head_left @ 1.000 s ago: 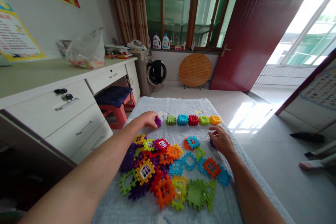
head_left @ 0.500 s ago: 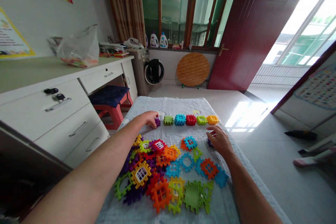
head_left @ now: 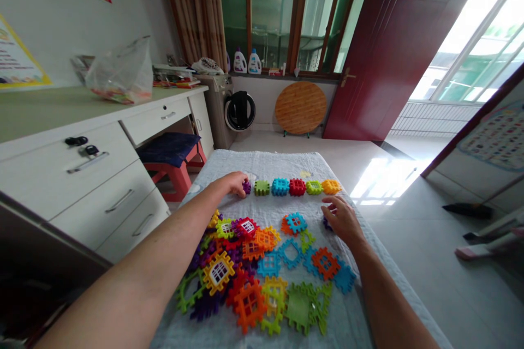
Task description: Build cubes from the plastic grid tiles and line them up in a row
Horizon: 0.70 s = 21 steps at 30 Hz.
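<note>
At the left end of a row of stacked interlocking blocks, my left hand [head_left: 236, 183] has its fingers closed on a purple block [head_left: 246, 187]. To its right stand a green block [head_left: 262, 188], a blue block [head_left: 280, 186], a red block [head_left: 297, 187], a lime block [head_left: 314, 187] and a yellow block [head_left: 331, 186]. My right hand [head_left: 340, 215] rests near the cloth's right side, fingers apart and slightly bent. A purple piece [head_left: 326, 223] shows partly beneath it; the hand hides the rest.
Loose building pieces [head_left: 250, 248] lie heaped nearer me, with orange and blue pieces [head_left: 326, 263] on the right. A pale blue cloth [head_left: 262, 161] covers the table. To the left are a red stool [head_left: 180, 182] and a white desk [head_left: 94, 185].
The view has shifted very slightly. Both hands and the row of blocks stay in nearly the same places.
</note>
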### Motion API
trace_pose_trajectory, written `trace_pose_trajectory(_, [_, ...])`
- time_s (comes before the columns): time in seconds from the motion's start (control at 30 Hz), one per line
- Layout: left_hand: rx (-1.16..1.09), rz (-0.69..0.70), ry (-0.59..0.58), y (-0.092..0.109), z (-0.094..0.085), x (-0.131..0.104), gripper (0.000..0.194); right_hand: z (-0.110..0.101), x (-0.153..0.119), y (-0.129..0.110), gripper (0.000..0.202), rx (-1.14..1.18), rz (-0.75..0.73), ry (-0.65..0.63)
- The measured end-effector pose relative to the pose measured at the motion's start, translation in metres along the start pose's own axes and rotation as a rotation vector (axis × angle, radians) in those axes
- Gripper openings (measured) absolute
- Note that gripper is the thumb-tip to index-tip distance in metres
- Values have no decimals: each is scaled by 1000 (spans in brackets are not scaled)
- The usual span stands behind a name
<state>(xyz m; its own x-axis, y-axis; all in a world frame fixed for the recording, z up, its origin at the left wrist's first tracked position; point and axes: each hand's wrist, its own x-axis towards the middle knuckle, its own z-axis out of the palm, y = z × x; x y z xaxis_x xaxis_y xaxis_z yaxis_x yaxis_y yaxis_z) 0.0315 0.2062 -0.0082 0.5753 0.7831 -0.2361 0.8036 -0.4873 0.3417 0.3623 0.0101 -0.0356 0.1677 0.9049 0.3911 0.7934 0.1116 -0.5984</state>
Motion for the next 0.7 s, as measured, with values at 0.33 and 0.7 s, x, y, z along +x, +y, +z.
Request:
trace_pose_trajectory(0.33, [97,-60,-33,6,-1,-4,31,-1,0,0,25,-3,3,3])
trace_pose_trajectory(0.7, [111,-83,-37,6,0,-9,43,-1,0,0,25,10,2,10])
